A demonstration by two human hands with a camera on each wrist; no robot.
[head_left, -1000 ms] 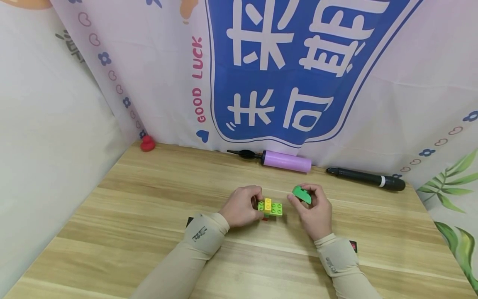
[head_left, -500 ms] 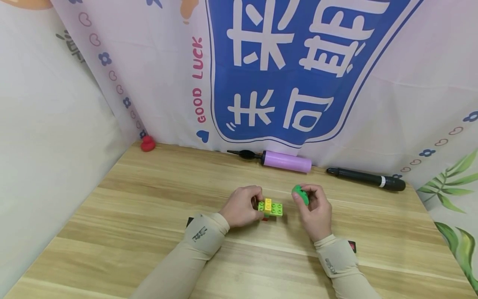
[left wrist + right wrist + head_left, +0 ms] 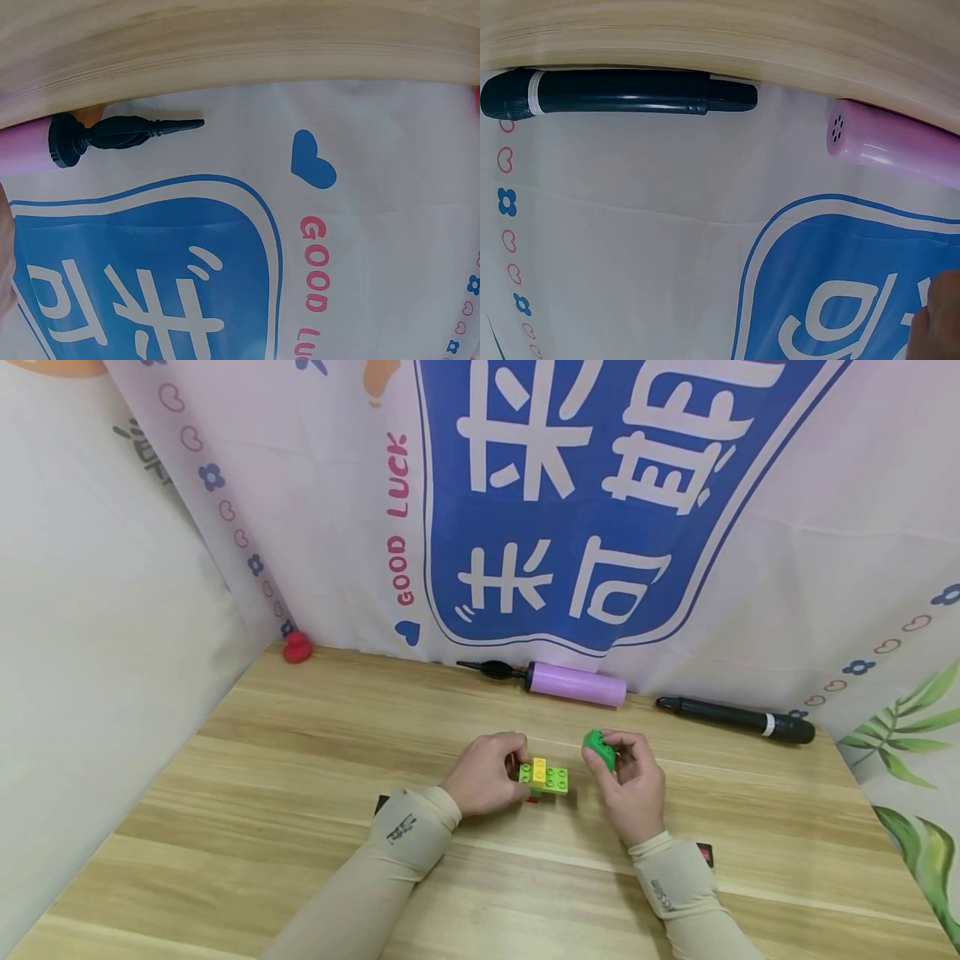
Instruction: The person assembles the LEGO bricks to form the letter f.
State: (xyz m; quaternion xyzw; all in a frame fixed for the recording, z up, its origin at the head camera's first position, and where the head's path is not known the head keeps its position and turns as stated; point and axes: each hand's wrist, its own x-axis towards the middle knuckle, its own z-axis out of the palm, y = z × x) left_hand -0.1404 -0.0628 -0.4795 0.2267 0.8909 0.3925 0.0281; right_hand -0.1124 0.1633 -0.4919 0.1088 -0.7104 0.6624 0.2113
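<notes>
In the head view my left hand (image 3: 489, 778) grips the left end of a small toy brick build, its thumb in front and fingers behind. The build has a light-green studded brick (image 3: 557, 779) with a yellow brick (image 3: 539, 772) on top; a bit of red shows underneath. To the right, my right hand (image 3: 633, 787) pinches a green rounded toy brick (image 3: 598, 747) between thumb and fingers, studs showing. A gap separates the two. The wrist views catch only a sliver of hand at the edge, and no bricks.
Along the back of the wooden table (image 3: 300, 760) lie a purple hand pump (image 3: 576, 683) with a black nozzle and a black microphone-like object (image 3: 735, 717). A red rubber duck (image 3: 297, 648) stands at the back left corner. A printed cloth (image 3: 337, 527) hangs behind.
My right hand has turned the green rounded brick between its fingers, so its studs now show, and shifted it slightly left. The left hand and its brick build have stayed put.
</notes>
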